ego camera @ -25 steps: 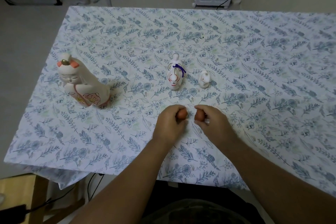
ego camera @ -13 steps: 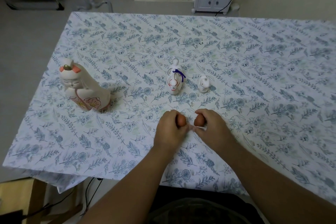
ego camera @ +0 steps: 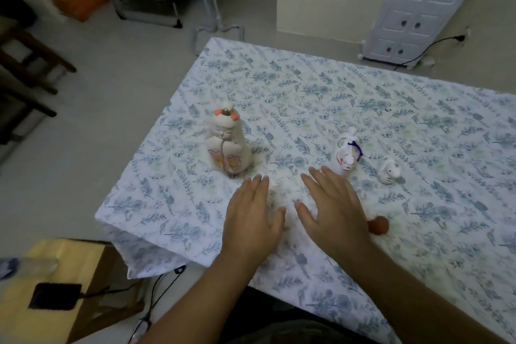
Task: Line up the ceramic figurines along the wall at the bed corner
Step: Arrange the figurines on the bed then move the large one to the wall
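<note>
Head view: left hand and right hand, fingers spread and empty, hover over the floral sheet just before the doll figurine.

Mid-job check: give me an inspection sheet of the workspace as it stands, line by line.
Surface: floral bedsheet, lying flat, near left corner hanging over the edge.
Job's things: large kimono doll figurine upright near the left edge; fox figurine with blue cord upright mid-sheet; small white figurine to its right; small brown figurine on the sheet beside the right hand, partly hidden.
Clutter: nothing seen on the sheet.
Grippers: left hand and right hand both open, fingers spread, holding nothing.
Cables: black cable below the near left corner; another at the wall outlet.
Surroundings: white cabinet, cardboard box, stand base on the floor.
</note>
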`<action>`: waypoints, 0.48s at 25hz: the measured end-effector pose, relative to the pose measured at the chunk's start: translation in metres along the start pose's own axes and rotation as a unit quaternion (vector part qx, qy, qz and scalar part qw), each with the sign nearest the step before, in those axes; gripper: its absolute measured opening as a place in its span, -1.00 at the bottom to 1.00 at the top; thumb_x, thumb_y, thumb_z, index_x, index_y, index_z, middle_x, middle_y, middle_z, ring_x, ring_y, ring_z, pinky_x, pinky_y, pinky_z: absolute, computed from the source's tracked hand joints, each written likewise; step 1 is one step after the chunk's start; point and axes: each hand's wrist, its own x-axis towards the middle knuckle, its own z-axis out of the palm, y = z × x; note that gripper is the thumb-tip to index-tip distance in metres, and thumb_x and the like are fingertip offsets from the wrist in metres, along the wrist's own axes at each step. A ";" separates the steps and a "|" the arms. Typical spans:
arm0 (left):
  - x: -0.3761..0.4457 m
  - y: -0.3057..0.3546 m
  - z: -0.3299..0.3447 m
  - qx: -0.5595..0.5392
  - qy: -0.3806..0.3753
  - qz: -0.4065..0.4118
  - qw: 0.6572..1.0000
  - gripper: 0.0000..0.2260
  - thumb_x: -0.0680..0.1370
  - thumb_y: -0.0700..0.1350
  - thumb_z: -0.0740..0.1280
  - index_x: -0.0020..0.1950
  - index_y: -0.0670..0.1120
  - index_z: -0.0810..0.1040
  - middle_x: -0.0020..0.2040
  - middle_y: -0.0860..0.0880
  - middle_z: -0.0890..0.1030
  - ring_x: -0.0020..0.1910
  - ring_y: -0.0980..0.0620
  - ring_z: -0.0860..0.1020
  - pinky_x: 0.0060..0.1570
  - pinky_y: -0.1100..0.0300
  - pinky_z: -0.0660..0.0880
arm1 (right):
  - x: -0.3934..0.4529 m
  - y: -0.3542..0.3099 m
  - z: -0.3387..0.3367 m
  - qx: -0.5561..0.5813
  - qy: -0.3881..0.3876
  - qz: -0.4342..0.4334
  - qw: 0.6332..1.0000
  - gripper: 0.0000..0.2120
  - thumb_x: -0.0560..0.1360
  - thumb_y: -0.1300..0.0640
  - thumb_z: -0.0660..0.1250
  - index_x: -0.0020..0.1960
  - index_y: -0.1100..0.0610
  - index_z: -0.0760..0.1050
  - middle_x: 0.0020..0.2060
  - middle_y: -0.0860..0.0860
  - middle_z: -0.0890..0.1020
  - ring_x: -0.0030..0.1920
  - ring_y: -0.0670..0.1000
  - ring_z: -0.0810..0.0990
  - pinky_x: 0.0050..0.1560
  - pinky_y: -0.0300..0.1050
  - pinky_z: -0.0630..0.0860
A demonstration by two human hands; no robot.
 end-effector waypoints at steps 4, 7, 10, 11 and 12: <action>0.001 -0.060 -0.042 0.026 0.040 -0.020 0.999 -0.30 0.56 0.22 0.14 0.60 -0.15 0.22 0.58 -0.13 0.30 0.58 -0.12 0.23 0.54 -0.01 0.19 | 0.043 -0.065 0.020 -0.023 -0.024 -0.035 0.999 -0.37 0.53 -0.19 0.22 0.49 0.14 0.39 0.50 0.06 0.42 0.56 0.10 0.27 0.55 0.13 0.09; 0.018 -0.093 -0.068 -0.024 0.045 -0.044 0.998 -0.30 0.60 0.17 0.25 0.61 -0.15 0.14 0.62 -0.12 0.22 0.61 -0.09 0.15 0.55 0.05 0.09 | 0.077 -0.100 0.029 -0.019 -0.050 -0.017 0.998 -0.23 0.52 -0.31 0.19 0.56 0.14 0.23 0.56 0.08 0.32 0.59 0.10 0.18 0.58 0.09 0.00; 0.055 -0.108 -0.084 -0.091 0.030 -0.023 0.995 -0.27 0.60 0.19 0.27 0.63 -0.11 0.09 0.63 -0.10 0.18 0.61 -0.06 0.12 0.57 0.01 0.08 | 0.106 -0.120 0.028 0.068 -0.085 0.063 0.992 -0.11 0.42 -0.36 0.34 0.59 0.01 0.11 0.48 0.04 0.44 0.49 0.09 0.37 0.47 0.15 0.32; 0.068 -0.112 -0.085 -0.109 0.022 -0.006 0.994 -0.27 0.59 0.20 0.29 0.63 -0.08 0.09 0.62 -0.10 0.22 0.60 -0.06 0.16 0.56 -0.06 0.15 | 0.114 -0.125 0.027 0.121 -0.085 0.091 0.985 -0.15 0.39 -0.31 0.41 0.55 -0.08 0.14 0.35 0.00 0.55 0.36 0.08 0.51 0.31 0.17 0.48; 0.079 -0.114 -0.084 -0.131 0.010 0.007 0.991 -0.27 0.58 0.21 0.30 0.63 -0.03 0.09 0.60 -0.07 0.27 0.58 -0.05 0.22 0.51 -0.10 0.24 | 0.118 -0.128 0.028 0.172 -0.086 0.109 0.975 -0.24 0.39 -0.25 0.46 0.48 -0.15 0.19 0.23 -0.05 0.63 0.22 0.06 0.61 0.16 0.15 0.57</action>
